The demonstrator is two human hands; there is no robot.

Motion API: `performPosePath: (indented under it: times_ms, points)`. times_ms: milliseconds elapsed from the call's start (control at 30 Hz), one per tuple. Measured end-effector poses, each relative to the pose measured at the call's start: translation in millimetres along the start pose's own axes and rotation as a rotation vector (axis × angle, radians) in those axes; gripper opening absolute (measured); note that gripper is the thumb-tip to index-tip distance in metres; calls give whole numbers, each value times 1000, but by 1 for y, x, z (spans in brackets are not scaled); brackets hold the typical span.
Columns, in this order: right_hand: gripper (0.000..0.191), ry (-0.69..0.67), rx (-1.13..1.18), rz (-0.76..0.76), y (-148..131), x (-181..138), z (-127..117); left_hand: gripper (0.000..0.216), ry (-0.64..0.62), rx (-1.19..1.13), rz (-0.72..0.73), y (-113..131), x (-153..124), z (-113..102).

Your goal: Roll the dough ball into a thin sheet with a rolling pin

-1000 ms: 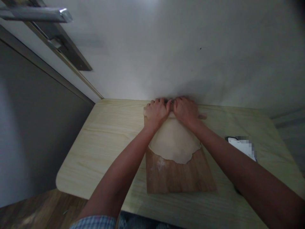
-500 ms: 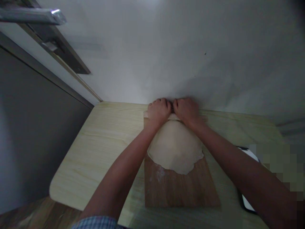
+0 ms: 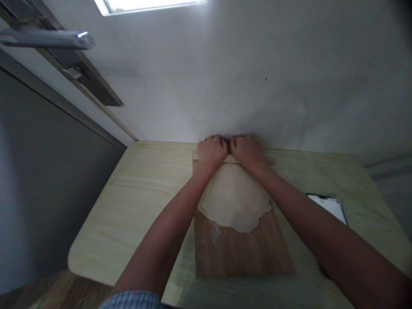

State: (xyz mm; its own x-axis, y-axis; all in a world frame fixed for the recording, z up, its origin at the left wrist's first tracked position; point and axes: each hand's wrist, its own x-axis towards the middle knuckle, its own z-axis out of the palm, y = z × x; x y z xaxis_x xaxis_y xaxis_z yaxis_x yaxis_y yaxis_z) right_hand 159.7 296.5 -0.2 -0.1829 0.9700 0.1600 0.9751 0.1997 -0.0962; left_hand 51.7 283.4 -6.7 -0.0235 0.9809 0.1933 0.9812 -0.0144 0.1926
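Observation:
A flat, pale sheet of dough (image 3: 236, 197) with an uneven near edge lies on a brown wooden board (image 3: 241, 257). Across the far end of the board runs a wooden rolling pin (image 3: 271, 161), mostly covered by my hands. My left hand (image 3: 212, 150) has its fingers curled over the pin on the left. Close beside it, my right hand (image 3: 247, 150) grips the pin the same way, leaving a narrow dark gap between the two. The fingertips are hidden behind the knuckles. Pale flour smears mark the board left of the dough's near edge.
The board rests on a light wood table (image 3: 128, 206) pushed against a pale door (image 3: 199, 86). A metal door handle (image 3: 48, 39) juts out at upper left. Under my right forearm lies a dark-edged flat device with a white face (image 3: 330, 207), partly hidden.
The camera view has tilted up slightly, so a bright window edge shows at the top. Both hands stay on the rolling pin at the far end; the dough looks much the same.

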Motion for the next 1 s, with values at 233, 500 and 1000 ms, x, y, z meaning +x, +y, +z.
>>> performPosePath:
  times_ms: [233, 500, 1000]
  points:
    - [40, 9, -30, -62, -4, -20, -2, 43, 5, 30, 5, 1, -24, -7]
    - [39, 118, -28, -99, -15, -61, -5, 41, 87, 35, 93, -3, -63, -13]
    - [38, 178, 10, -162, -23, -140, -11, 46, 74, 48, 205, -15, -134, -26]
